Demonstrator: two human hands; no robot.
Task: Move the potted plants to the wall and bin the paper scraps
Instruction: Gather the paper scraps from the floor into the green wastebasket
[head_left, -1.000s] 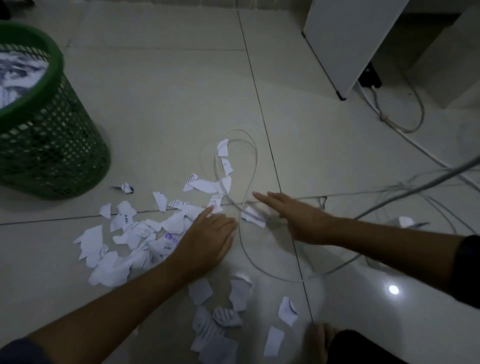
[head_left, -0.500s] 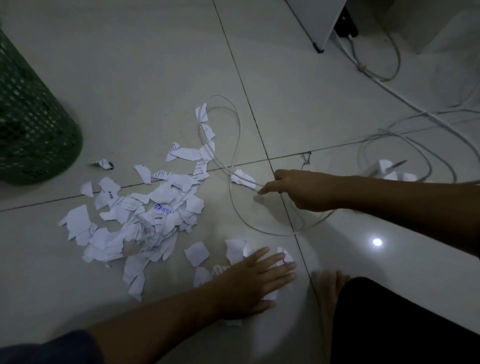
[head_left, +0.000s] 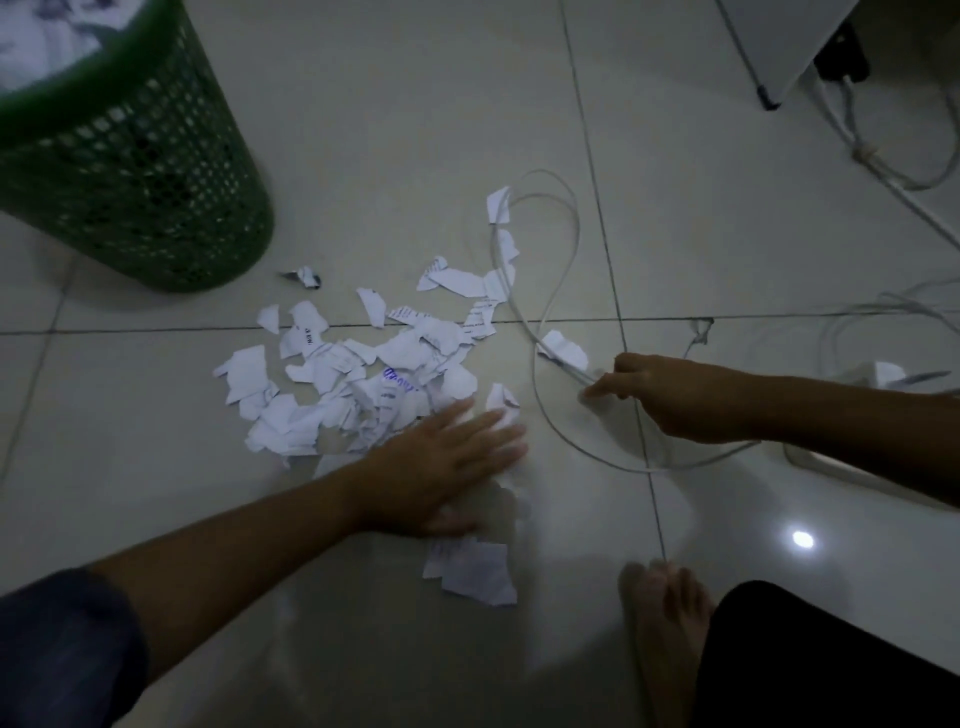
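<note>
Torn white paper scraps (head_left: 358, 384) lie heaped on the tiled floor, with a few more (head_left: 472, 569) nearer me. My left hand (head_left: 447, 465) lies flat on the floor at the pile's right edge, fingers spread, with scraps under it and one scrap (head_left: 501, 397) at its fingertips. My right hand (head_left: 675, 397) is to the right, its fingertips pinched on a thin white cable (head_left: 558, 244), close to a scrap (head_left: 563, 351) resting on that cable. The green mesh bin (head_left: 140, 171) stands at the upper left with paper inside. No potted plant is in view.
The white cable loops across the floor between the pile and my right arm. More cables (head_left: 883, 171) and a white panel (head_left: 779, 47) are at the upper right. My bare foot (head_left: 665, 623) rests at the bottom right. A small crumpled scrap (head_left: 306, 276) lies near the bin.
My left hand has slid from the near scraps up against the pile's right edge. My right hand stays pinched at the cable. The view has tilted, showing more of the bin.
</note>
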